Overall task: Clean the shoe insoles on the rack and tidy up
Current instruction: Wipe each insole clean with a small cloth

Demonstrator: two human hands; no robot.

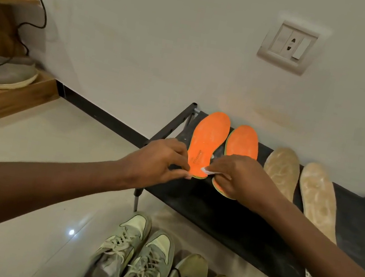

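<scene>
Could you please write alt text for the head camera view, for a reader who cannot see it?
A person's left hand grips the heel of an orange insole on a black shoe rack, while the right hand pinches a small white wipe against it. A second orange insole and two beige insoles lie alongside.

Hands (161,156) at orange insole (207,142)

Dim warm indoor light; glare spot on floor tile (71,232); wide-angle bend at edges; slightly soft.
</scene>
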